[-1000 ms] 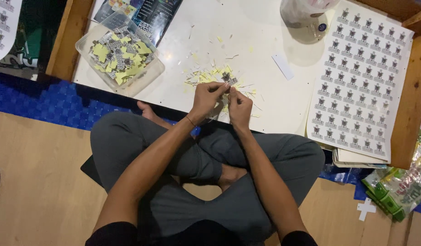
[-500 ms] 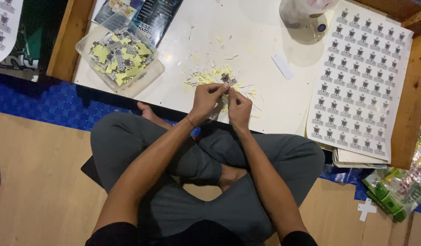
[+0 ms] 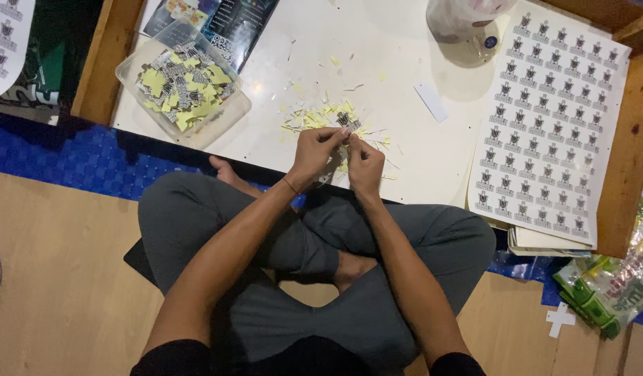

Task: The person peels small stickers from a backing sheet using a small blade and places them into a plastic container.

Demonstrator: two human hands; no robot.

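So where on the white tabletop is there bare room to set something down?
The widest bare patch of the white tabletop lies between the clear tub of cut stickers and the white jar. A smaller one sits between the paper scraps and the sticker sheet, apart from one white strip. It is crowded around both hands.

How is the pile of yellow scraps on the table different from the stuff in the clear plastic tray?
The loose scraps lie scattered and thin on the bare white table, just beyond both hands; the clear tray keeps its pieces heaped together, far left. The tray's pieces look larger, mixed with dark printed bits. Both are mostly yellow paper.
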